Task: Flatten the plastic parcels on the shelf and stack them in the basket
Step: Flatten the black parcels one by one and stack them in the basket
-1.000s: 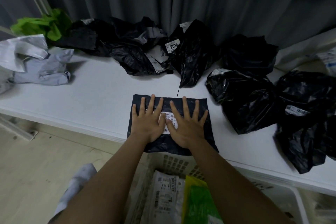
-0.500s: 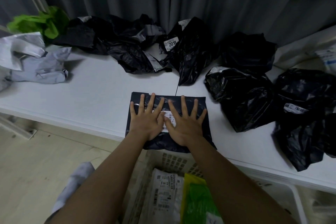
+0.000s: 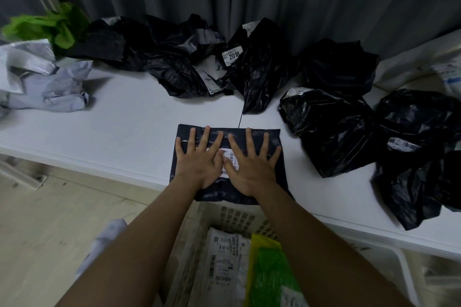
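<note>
We press both palms on a dark parcel (image 3: 230,137) lying flat at the near edge of the white shelf (image 3: 129,127), its near end overhanging slightly. Our left hand (image 3: 199,162) and right hand (image 3: 252,167) sit side by side, fingers (image 3: 249,142) straight and spread, gripping nothing, thumbs meeting over the white label (image 3: 230,159). Directly below stands the basket (image 3: 232,217), holding a white parcel (image 3: 224,262) and a green one (image 3: 269,271). Crumpled black parcels (image 3: 329,129) crowd the shelf's back and right; grey ones (image 3: 50,87) lie far left.
</note>
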Available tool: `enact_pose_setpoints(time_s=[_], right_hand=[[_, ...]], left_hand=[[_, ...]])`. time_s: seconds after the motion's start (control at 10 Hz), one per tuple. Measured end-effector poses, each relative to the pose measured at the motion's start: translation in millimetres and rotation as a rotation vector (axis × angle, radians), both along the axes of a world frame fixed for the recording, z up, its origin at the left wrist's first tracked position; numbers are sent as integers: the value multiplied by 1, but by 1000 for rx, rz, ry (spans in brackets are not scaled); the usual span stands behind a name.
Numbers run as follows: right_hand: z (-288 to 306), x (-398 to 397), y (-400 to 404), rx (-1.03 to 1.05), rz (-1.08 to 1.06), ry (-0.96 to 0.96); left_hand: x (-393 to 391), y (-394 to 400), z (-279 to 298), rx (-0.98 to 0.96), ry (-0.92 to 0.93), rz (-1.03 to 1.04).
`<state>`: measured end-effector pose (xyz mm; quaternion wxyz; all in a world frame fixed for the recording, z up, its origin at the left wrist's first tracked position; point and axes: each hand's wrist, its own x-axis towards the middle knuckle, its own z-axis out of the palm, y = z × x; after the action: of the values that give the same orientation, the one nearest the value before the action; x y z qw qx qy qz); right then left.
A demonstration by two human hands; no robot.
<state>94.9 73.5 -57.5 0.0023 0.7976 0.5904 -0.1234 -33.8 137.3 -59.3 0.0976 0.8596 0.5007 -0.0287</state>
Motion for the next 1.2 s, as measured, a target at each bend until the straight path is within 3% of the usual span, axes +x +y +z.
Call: enact_pose_setpoints(time_s=[1.2], right_hand=[[2,1,2,-33,3,22]], left_hand=[[1,0,-3,26,-1,11]])
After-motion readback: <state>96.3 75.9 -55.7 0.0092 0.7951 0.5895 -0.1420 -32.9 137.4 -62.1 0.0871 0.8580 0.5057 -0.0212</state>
